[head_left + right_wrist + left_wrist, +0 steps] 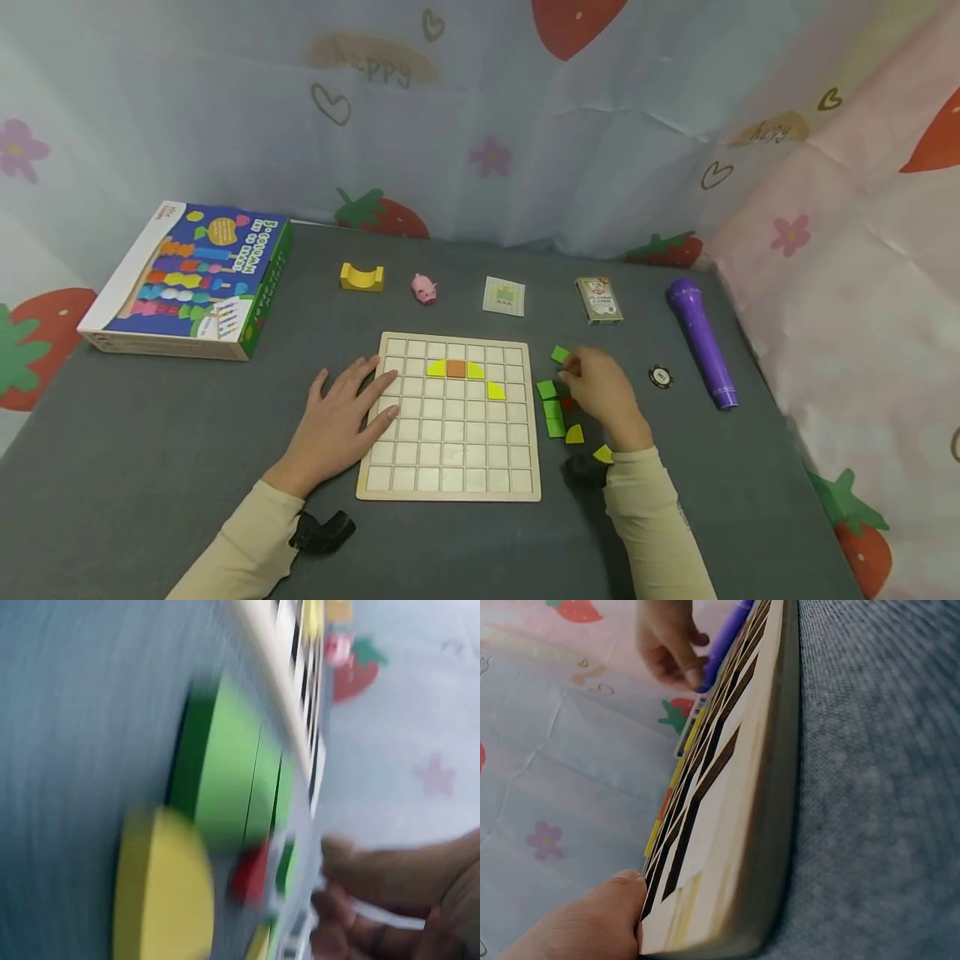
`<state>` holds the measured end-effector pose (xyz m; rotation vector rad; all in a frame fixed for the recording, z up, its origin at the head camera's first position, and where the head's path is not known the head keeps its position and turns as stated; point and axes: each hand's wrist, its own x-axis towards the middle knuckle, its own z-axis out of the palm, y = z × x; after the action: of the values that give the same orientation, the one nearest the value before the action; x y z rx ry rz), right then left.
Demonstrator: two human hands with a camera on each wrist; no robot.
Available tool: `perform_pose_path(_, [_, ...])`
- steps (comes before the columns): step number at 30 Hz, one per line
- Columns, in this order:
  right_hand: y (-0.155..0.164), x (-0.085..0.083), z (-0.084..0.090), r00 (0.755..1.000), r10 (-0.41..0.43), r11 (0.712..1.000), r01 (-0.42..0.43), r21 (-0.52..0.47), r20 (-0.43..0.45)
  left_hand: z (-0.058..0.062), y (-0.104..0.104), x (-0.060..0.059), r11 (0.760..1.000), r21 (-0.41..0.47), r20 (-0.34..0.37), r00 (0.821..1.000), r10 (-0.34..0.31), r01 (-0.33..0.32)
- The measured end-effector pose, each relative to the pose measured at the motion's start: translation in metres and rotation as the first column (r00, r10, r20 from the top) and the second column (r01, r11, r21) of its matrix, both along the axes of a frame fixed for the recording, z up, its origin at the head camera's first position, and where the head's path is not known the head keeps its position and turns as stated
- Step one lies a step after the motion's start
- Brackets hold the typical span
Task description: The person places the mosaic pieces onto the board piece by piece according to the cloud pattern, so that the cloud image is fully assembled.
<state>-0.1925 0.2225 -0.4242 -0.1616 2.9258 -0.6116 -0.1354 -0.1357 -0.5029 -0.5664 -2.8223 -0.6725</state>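
Note:
A wooden grid board [442,433] lies in the middle of the table. My left hand [337,421] rests with spread fingers on its left edge; the thumb [592,919] shows at the rim in the left wrist view. On the board sit an orange square tile [456,368] between two yellow quarter-round tiles, and another yellow tile [496,390] lower right. My right hand [600,392] hovers right of the board, fingers bent, beside a green tile [559,354]. In the right wrist view a gap shows between thumb [341,855] and fingers, with nothing visible in it.
Below the right hand lie more green tiles [552,409], a red tile [567,405] and yellow quarter-round tiles [574,434]. Behind stand a game box [202,275], yellow block [362,277], pink pig [423,288], card [504,296] and card pack [599,300]. Rightward lie a chip [661,377] and purple microphone [702,343].

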Motion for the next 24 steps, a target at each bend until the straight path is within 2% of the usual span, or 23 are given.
perform_pose_path(2, [0.013,0.0,0.001,0.998,-0.063,0.997,0.063,0.051,0.008,0.0,0.001,0.0,1.0,0.001,0.006,1.0,0.0,0.0])
perform_pose_path(4, [0.023,0.0,0.002,0.995,-0.093,0.992,0.09,0.091,0.032,-0.001,0.001,0.0,1.0,0.003,0.007,1.0,0.0,0.0])
perform_pose_path(8, [0.032,-0.002,0.002,0.994,-0.08,0.99,0.071,0.121,0.072,-0.001,0.001,0.0,1.0,0.006,0.006,1.0,0.001,-0.001])
perform_pose_path(12, [0.032,-0.003,0.001,0.995,-0.074,0.989,0.064,0.131,0.073,-0.002,0.001,0.0,1.0,0.009,0.004,1.0,0.002,-0.002])
perform_pose_path(16, [0.026,-0.001,-0.001,0.994,-0.064,0.991,0.053,0.124,0.085,-0.002,0.001,-0.001,1.0,0.007,0.001,1.0,-0.001,0.001])
perform_pose_path(21, [0.015,0.0,-0.003,0.988,-0.047,0.994,0.032,0.103,0.148,-0.003,0.0,-0.001,1.0,0.006,-0.003,1.0,-0.002,0.002])
perform_pose_path(24, [0.014,0.0,-0.002,0.989,-0.057,0.994,0.044,0.1,0.133,-0.003,0.0,-0.001,1.0,0.006,-0.006,1.0,-0.003,0.003])
